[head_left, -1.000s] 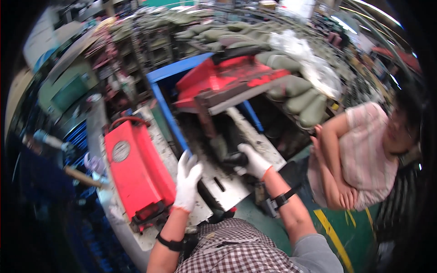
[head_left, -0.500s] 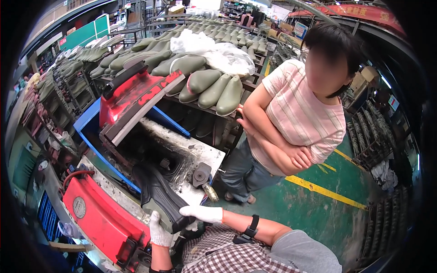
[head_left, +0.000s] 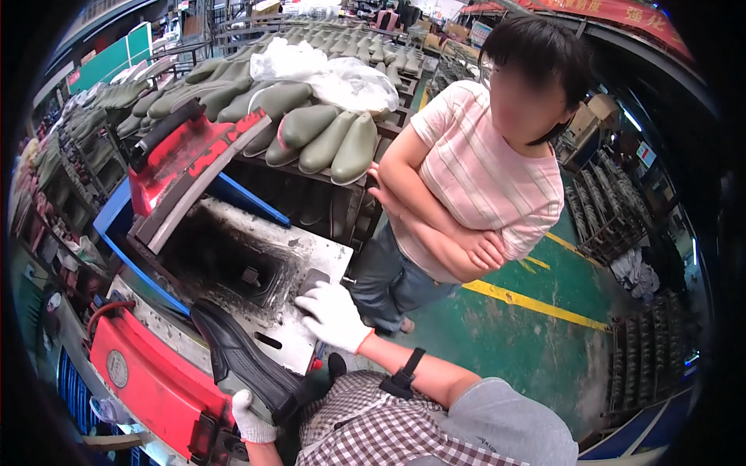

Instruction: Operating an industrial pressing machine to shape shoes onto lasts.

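Note:
A black leather shoe (head_left: 245, 361) lies slanting at the near edge of a machine, toe pointing away from me, with a greenish-grey last or sole part along its left side. My left hand (head_left: 253, 419), in a white knit glove, grips it near the heel; the fingers are partly hidden beneath. My right hand (head_left: 334, 317), gloved the same way, reaches over the machine's pale metal top. Its fingers bend over a dark grey metal fitting (head_left: 314, 279), covering most of that piece.
A raised red arm (head_left: 167, 155) and a red cover (head_left: 159, 373) flank the machine's blackened recess (head_left: 233, 252). A person (head_left: 482, 186) with folded arms stands close on the right. Behind are racks of green shoe lasts (head_left: 353, 147) under clear plastic (head_left: 357, 84).
My right hand has left the shoe and moved onto the grey fitting. The shoe has come nearer to me, exposing a slot in the metal top. The view has shifted slightly.

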### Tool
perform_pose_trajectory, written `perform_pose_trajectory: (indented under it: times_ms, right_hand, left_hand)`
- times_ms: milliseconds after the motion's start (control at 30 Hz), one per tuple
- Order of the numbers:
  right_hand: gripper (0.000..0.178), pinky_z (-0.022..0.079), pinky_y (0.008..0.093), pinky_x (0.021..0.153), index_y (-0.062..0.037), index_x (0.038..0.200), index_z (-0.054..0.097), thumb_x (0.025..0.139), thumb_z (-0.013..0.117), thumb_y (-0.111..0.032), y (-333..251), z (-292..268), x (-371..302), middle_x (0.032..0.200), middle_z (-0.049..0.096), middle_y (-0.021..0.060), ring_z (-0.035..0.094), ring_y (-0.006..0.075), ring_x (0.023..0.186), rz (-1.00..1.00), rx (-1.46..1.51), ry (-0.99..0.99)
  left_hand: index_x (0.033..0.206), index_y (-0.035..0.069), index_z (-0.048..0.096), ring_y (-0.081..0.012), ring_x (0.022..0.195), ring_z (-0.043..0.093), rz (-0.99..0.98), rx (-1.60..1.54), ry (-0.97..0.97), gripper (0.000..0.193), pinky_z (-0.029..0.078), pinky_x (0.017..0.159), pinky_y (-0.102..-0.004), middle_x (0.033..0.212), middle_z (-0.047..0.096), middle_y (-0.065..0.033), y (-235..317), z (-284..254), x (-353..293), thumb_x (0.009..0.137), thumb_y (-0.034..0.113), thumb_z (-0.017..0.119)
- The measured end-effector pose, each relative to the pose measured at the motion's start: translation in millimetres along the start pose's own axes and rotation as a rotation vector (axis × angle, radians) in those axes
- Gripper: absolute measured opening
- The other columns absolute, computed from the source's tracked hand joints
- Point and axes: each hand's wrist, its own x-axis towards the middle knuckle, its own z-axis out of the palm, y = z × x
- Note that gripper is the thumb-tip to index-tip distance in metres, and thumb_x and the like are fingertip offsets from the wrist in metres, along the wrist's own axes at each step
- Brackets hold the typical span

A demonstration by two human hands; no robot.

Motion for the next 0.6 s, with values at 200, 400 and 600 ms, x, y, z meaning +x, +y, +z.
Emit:
perform_pose_trajectory:
  times_ms: [200,400,600]
  right_hand:
    - [0.054,0.046,0.0557,0.112,-0.013,0.136,0.067,0.083,0.074,-0.019,35,47,-28,0.139,0.062,0.016,0.055,0.0445,0.137,0.014,-0.042,0.034]
    - [0.048,0.052,0.0521,0.106,-0.0099,0.132,0.07,0.084,0.072,-0.018,23,42,-31,0.139,0.063,0.018,0.057,0.0452,0.135,-0.011,-0.028,0.056]
    - [0.048,0.051,0.0545,0.11,-0.0125,0.131,0.07,0.084,0.073,-0.018,30,47,-35,0.137,0.065,0.0197,0.057,0.0468,0.137,0.046,0.001,0.021]
  left_hand:
    - [0.145,-0.002,0.058,-0.0348,0.13,0.064,0.298,0.221,0.095,0.076,0.051,0.117,-0.0472,0.142,0.067,-0.0151,-5,-62,-5,0.075,0.022,0.073]
    - [0.097,0.012,0.07,-0.0188,0.103,0.062,0.252,0.233,0.326,0.007,0.05,0.094,-0.0353,0.102,0.069,-0.0029,31,-58,-92,0.096,0.018,0.066]
    - [0.121,0.001,0.07,-0.0294,0.122,0.058,0.526,0.201,0.483,0.031,0.045,0.111,-0.0438,0.128,0.067,-0.0118,41,-102,-126,0.096,0.019,0.067]
